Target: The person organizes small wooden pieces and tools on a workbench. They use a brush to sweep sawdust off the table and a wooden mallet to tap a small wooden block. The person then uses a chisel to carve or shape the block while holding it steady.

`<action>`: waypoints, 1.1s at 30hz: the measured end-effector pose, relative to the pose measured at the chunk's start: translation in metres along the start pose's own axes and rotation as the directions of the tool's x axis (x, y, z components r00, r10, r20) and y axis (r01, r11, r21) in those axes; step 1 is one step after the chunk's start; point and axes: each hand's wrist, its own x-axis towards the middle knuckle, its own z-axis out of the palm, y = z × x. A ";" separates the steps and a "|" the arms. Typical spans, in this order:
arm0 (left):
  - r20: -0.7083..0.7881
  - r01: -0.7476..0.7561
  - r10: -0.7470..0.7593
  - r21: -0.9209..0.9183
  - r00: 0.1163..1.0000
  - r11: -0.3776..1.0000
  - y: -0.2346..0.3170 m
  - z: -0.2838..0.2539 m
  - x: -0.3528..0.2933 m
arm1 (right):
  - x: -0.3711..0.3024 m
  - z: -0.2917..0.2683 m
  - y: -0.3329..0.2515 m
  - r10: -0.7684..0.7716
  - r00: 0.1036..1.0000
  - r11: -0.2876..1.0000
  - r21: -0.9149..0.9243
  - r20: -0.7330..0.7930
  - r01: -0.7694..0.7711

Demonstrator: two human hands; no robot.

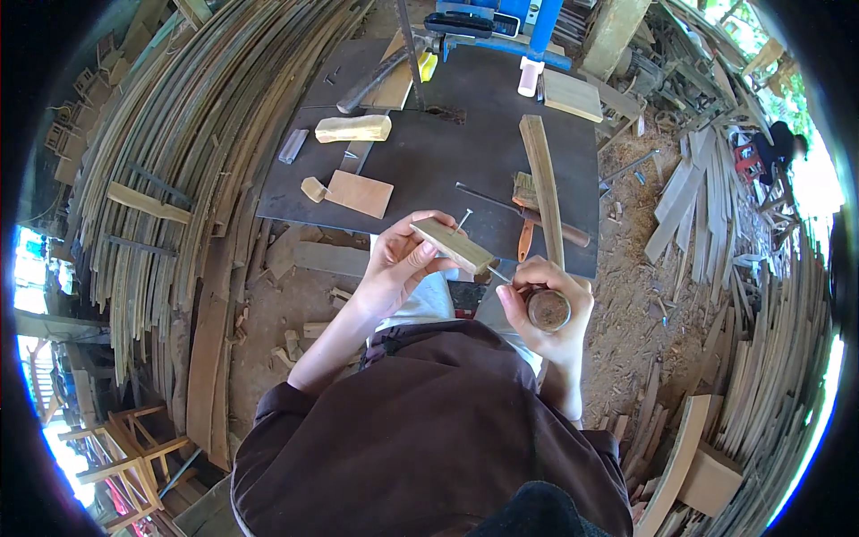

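Observation:
My left hand (407, 259) grips a small wooden block (453, 246), tilted above the near edge of the dark table. A nail (464, 218) with a flat head stands up from behind the block's far side; whether it is driven in is hidden. In my right hand (557, 309) is a wooden-handled tool (548, 311) with a thin metal shaft, the handle's round end facing up. Its shaft reaches the block's right end, and its tip cannot be seen. Just beyond lie a brush (525, 240) with an orange handle and a long wooden-handled chisel (559, 227).
On the dark table (429, 161) lie a long wooden bar (542, 179), a flat board (360, 194), a pale block (352, 129) and a hammer (371, 82). A blade (410, 45) rises near a blue machine frame (544, 31). Stacked wood strips (206, 134) flank the left.

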 end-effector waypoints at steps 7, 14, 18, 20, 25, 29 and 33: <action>0.045 0.010 -0.014 0.090 0.999 0.996 -0.004 -0.010 0.000 | 0.002 0.003 0.002 -0.021 1.000 0.999 -0.033 -0.020 0.020; 0.106 -0.059 0.029 0.289 0.994 0.956 0.002 0.003 0.002 | 0.003 0.004 0.007 -0.048 0.998 0.996 -0.072 -0.032 0.045; 0.169 -0.010 -0.027 0.217 0.985 0.976 0.001 -0.003 -0.003 | 0.002 0.005 0.009 -0.019 0.999 0.997 -0.078 -0.030 0.017; 0.163 -0.089 0.041 0.303 0.986 0.949 0.000 -0.004 -0.005 | 0.002 0.005 0.010 -0.037 0.999 0.991 -0.127 -0.004 0.036; 0.197 -0.198 0.137 0.332 0.971 0.922 0.007 0.001 -0.007 | 0.007 0.006 0.013 -0.218 0.975 0.951 -0.213 0.044 0.223; 0.250 -0.286 0.195 0.409 0.948 0.866 0.012 0.004 -0.009 | 0.009 0.004 0.013 -0.253 0.963 0.932 -0.242 0.098 0.270; 0.236 -0.311 0.225 0.450 0.945 0.837 0.013 0.007 -0.013 | 0.010 0.003 0.016 -0.297 0.942 0.899 -0.287 0.156 0.331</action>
